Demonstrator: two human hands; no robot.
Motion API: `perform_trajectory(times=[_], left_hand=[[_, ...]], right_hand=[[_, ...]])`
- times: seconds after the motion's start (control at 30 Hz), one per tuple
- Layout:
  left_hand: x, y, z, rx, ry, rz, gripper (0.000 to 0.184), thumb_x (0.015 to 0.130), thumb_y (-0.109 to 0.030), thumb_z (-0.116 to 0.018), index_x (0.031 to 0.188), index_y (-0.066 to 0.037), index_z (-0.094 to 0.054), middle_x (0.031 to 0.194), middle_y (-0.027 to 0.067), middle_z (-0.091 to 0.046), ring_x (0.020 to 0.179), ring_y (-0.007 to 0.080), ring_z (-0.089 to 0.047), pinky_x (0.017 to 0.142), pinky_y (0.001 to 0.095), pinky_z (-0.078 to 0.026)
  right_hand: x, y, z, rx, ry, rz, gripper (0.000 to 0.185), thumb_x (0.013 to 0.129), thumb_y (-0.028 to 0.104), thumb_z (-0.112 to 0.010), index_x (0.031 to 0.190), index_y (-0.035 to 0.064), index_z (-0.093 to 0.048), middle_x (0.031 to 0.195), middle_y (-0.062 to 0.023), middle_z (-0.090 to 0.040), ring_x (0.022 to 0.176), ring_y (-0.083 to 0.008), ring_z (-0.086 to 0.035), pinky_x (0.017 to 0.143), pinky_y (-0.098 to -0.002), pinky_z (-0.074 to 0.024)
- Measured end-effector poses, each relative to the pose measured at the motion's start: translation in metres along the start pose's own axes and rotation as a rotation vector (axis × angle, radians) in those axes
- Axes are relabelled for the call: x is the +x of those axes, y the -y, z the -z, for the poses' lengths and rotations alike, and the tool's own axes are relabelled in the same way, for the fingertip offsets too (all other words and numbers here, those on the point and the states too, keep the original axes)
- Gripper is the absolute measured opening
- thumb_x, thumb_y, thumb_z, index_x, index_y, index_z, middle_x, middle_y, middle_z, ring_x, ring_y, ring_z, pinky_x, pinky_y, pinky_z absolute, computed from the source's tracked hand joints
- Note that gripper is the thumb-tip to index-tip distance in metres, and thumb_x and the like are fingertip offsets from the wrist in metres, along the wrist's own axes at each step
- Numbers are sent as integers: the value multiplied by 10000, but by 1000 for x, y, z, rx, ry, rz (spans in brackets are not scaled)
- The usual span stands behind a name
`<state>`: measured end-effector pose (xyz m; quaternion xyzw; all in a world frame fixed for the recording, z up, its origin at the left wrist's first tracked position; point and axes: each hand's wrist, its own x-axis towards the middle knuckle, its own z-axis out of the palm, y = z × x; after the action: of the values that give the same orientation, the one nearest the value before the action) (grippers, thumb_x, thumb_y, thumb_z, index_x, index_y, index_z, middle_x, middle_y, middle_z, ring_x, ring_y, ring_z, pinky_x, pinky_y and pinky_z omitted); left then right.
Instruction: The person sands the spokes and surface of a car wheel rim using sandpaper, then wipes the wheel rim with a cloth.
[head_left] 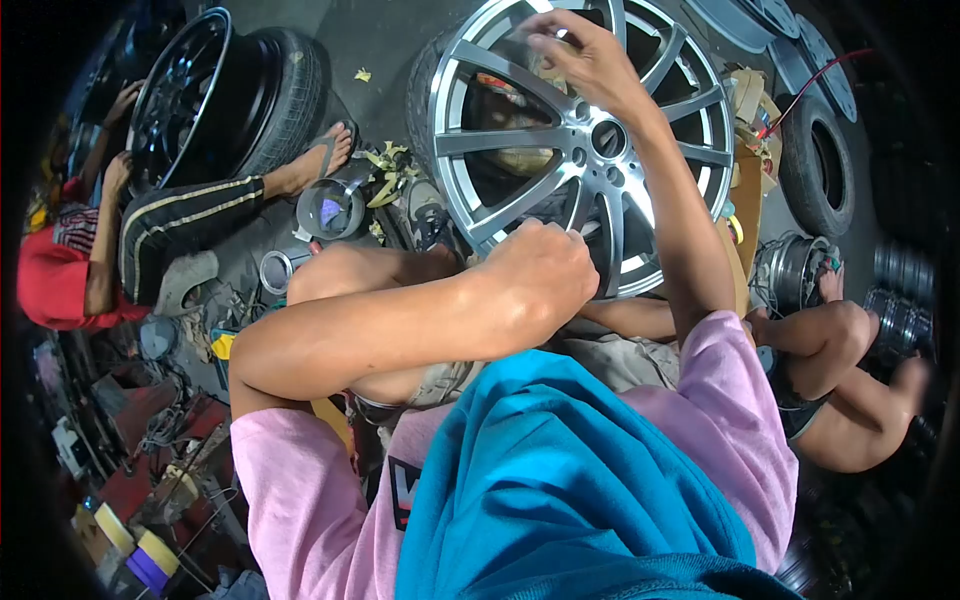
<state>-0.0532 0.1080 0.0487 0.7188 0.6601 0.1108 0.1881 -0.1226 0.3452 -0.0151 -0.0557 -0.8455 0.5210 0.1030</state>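
Note:
A silver multi-spoke wheel rim (490, 141) lies in front of me at the top centre, its hub facing up. My left hand (545, 275) is a closed fist at the rim's near edge, knuckles up; whatever it may hold is hidden beneath it. Over the far part of the rim is my right hand (585, 62), fingers bent and apart, pointing left and a little blurred. Nothing clear shows between them. I cannot tell whether either hand touches the metal.
At the left, a person in red (65, 280) holds a black rim (215, 90) beside a tire (300, 85). A metal can (278, 270) stands nearby. On the right are a cardboard box (747, 205), a tire (818, 165) and another person's bent leg (835, 345).

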Motion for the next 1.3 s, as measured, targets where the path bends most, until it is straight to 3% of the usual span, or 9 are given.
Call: perform_trajectory(times=[0.03,0.07,0.13,0.17,0.23,0.5,1.3], left_hand=[[2,0,-1,6,9,-1,133,814,-121,-696,849,8,-703,860,165,-654,801,308,-692,670,412,-533],[4,1,-2,21,21,15,137,824,-132,-700,841,3,-696,854,164,-649,798,308,-690,671,415,-534],[7,2,-2,38,38,32,143,834,-144,-704,833,-2,-689,847,163,-645,794,309,-687,673,418,-535],[9,2,-3,28,43,37,143,834,-148,-705,836,-6,-690,847,162,-646,795,306,-687,672,413,-534],[10,3,-1,14,50,48,143,834,-152,-705,838,-10,-690,848,161,-648,797,304,-687,671,409,-533],[9,1,1,24,80,34,141,754,-83,-693,857,13,-699,864,170,-667,824,300,-695,682,385,-538],[8,2,5,21,84,39,142,757,-82,-705,852,23,-706,860,176,-667,807,289,-694,675,372,-533]], right_hand=[[8,-11,-4,-184,2,174,215,993,218,-716,1145,68,-732,972,-29,-713,843,-120,-681,754,-295,-544],[16,-10,-6,-177,-5,175,215,993,218,-716,1145,68,-732,972,-29,-713,843,-120,-681,754,-295,-544],[29,-8,-11,-258,5,517,192,944,146,-706,1088,19,-712,894,-142,-732,828,-272,-710,756,-361,-549],[33,-5,-12,-252,2,519,192,944,146,-706,1088,19,-712,894,-142,-732,828,-272,-710,756,-361,-549],[41,0,-15,-194,122,454,215,905,161,-720,1055,7,-734,993,-186,-742,917,-357,-705,819,-413,-545],[60,12,-20,-286,218,525,224,928,184,-691,1058,6,-729,986,-186,-740,945,-369,-713,836,-430,-555],[72,12,-19,-335,305,553,218,888,175,-704,1019,8,-756,975,-172,-737,915,-362,-714,816,-431,-560]])
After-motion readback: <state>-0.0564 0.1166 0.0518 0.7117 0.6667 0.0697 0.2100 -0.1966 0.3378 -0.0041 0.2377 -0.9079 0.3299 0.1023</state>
